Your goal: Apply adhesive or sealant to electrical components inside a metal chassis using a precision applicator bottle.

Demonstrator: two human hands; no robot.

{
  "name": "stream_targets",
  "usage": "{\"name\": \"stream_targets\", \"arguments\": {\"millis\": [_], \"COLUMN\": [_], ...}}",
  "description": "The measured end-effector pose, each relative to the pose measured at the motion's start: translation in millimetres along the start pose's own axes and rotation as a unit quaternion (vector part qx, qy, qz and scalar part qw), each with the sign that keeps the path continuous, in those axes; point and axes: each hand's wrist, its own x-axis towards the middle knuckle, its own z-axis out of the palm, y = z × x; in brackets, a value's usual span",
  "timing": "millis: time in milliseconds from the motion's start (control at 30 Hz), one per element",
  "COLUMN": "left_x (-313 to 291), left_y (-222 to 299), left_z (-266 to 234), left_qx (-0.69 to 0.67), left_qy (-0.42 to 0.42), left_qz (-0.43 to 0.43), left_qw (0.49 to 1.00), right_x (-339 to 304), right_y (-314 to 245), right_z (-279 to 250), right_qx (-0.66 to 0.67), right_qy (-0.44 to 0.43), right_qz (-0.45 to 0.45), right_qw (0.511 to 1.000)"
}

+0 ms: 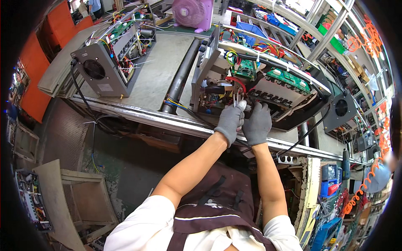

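From where I stand, the smooth worktop (167,56) carries an open, boxy metal unit (272,88) at its front edge, a second unit (108,71) toward its left end, and a rounded pink fan (190,14) at its back. Tangled wires (238,81) crowd the open unit's near side, just beyond the knit-gloved left hand (231,119) and right hand (257,122); both hands' fingers are bent close together, but I can't tell what they pinch.

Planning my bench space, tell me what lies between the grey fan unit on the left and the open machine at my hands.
The head view shows a grey board, then a dark roller, with blue and yellow wires at its near end.
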Motion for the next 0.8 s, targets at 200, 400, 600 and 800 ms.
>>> {"name": "stream_targets", "arguments": {"millis": [200, 400, 600, 800], "left_x": [5, 6, 2, -37], "left_y": [-8, -11, -14, -48], "left_z": [-8, -6, -8, -55], "left_qx": [-0.005, -0.033, -0.031, -0.053], "left_qy": [-0.037, -0.029, -0.055, -0.094], "left_qz": [0.029, 0.020, 0.035, 0.042], "left_qw": [0.999, 0.999, 0.997, 0.993], "right_x": [-3, -1, -3, -57], "right_y": [-1, 2, 10, 38], "right_z": [4, 6, 19, -11], "right_qx": [0.038, -0.010, 0.055, 0.252], "right_qy": [-0.006, 0.019, -0.005, -0.051], "right_qz": [0.004, -0.004, -0.003, 0.058], "right_qw": [0.999, 1.000, 0.998, 0.965]}}
